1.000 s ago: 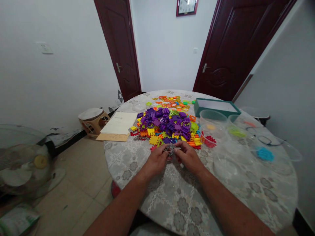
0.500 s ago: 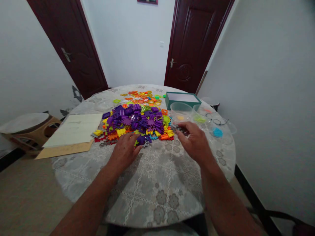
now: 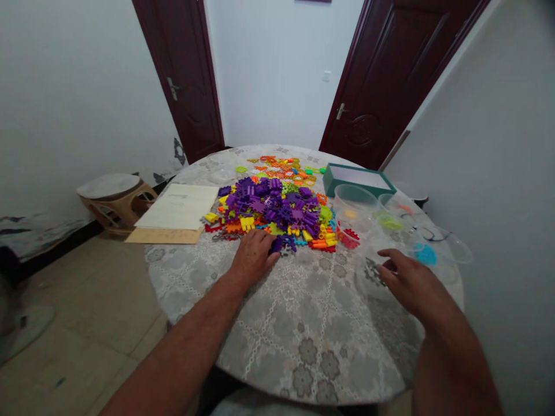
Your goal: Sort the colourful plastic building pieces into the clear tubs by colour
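A heap of interlocking plastic building pieces [image 3: 277,205], mostly purple with yellow, orange and red ones, lies on the table. My left hand [image 3: 254,254] rests palm down on its near edge, fingers extended and thumb apart, beside a dark purple piece [image 3: 286,242]. My right hand [image 3: 405,277] hovers over a shallow clear container [image 3: 362,289] at the right, its thumb and forefinger apart. Grey pieces [image 3: 373,271] show in that container, just left of my thumb. The other fingers of my right hand are partly hidden.
Several clear tubs stand at the right, among them one with an orange-yellow piece [image 3: 355,202] and one with blue pieces [image 3: 425,254]. Behind them is a green box [image 3: 359,179]. Paper sheets [image 3: 177,208] lie left. Orange pieces [image 3: 281,167] spread at the back.
My right hand has moved from the heap's right edge rightward and nearer, over the clear container. My left hand stays at the heap. The view has turned left, and red pieces are now visible in a tub.
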Available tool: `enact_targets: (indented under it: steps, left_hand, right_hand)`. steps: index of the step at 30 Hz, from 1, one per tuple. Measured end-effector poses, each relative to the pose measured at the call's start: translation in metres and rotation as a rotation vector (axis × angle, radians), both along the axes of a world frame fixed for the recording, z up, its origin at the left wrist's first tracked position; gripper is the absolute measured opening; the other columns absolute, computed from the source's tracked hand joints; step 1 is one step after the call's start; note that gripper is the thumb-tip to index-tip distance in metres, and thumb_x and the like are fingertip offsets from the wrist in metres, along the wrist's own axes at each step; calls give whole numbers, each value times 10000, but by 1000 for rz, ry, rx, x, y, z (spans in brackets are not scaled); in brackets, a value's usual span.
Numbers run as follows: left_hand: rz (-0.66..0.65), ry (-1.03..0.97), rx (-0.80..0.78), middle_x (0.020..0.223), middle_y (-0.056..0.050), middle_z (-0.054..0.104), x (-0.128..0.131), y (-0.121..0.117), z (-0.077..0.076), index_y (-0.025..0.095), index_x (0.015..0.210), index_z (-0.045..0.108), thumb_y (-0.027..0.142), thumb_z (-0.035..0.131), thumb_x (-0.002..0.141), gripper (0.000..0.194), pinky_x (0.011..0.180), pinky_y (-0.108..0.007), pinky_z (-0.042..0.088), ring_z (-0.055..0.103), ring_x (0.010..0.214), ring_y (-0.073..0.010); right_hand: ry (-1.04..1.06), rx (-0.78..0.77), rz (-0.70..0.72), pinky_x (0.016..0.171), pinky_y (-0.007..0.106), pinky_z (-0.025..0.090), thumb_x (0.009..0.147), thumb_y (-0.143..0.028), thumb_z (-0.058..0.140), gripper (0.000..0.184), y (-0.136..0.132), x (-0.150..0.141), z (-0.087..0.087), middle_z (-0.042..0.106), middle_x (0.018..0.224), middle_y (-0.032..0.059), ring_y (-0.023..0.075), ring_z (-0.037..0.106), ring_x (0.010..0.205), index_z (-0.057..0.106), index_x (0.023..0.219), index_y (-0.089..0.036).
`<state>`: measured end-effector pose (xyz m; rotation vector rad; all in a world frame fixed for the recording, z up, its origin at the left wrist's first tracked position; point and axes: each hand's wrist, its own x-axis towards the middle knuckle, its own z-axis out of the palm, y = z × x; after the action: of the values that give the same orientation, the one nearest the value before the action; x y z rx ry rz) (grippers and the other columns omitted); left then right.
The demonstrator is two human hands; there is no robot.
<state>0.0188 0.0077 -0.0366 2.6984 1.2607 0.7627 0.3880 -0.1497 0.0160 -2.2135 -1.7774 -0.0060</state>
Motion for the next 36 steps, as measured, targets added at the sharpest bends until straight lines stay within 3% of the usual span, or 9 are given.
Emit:
enact_targets:
  steps: [4,8,11,16,20,24,30,36]
  left_hand:
    - [-30,-38,-42,1212,-113,688,-2,2,-1,220,1215,674,306,760,887,350,1081,-478,457,581,1197,-301]
    - [-38,-77,-71,1218,-109,699,-4,5,-2,235,1191,678,290,789,858,355,1077,-479,455,584,1205,-303]
    - [-37,-86,-74,1186,-108,703,-5,5,-2,223,1154,681,295,786,863,318,1052,-465,468,597,1170,-295]
    - [-35,-113,-80,1126,-97,707,-6,4,0,221,1077,689,290,764,876,225,1026,-448,482,611,1127,-278]
    - [-46,-133,-89,1111,-91,716,-7,3,1,224,1043,689,272,725,906,150,1024,-443,494,623,1122,-270]
    - [-52,-187,-16,1126,-100,726,-6,3,2,217,1054,689,268,611,989,113,1075,-447,488,624,1153,-265]
    - [59,-292,91,1174,-119,710,-7,4,7,204,1071,695,269,531,1024,183,1130,-475,472,611,1192,-262]
    - [100,-406,70,1163,-106,711,-7,1,12,211,1061,690,286,520,1036,188,1128,-462,468,615,1191,-248]
  right_hand:
    - [-51,144,74,831,447,539,969,-416,515,341,2,-25,18,769,1007,123,316,720,936,667,1207,-224]
    - [22,217,314,937,425,533,1013,-342,502,279,20,-80,29,747,1136,131,286,704,1027,661,1213,-230]
    - [35,115,414,924,396,534,1007,-283,544,272,47,-125,17,724,1190,134,280,696,1056,642,1253,-222]
    - [-36,0,372,892,372,521,996,-275,606,364,91,-166,-21,679,1255,158,298,667,1115,601,1355,-208]
    - [-14,63,327,889,351,515,1007,-251,576,287,106,-169,-47,673,1232,145,281,655,1109,640,1284,-207]
    - [91,164,284,935,341,507,1010,-193,517,252,112,-160,-62,707,1142,129,255,665,1070,674,1208,-201]
    - [445,283,254,934,373,513,990,-269,503,254,109,-146,-57,756,1066,118,261,695,1008,714,1102,-184]
    - [887,204,265,677,299,495,995,-450,543,298,101,-149,-53,710,795,22,202,654,731,708,1067,-213]
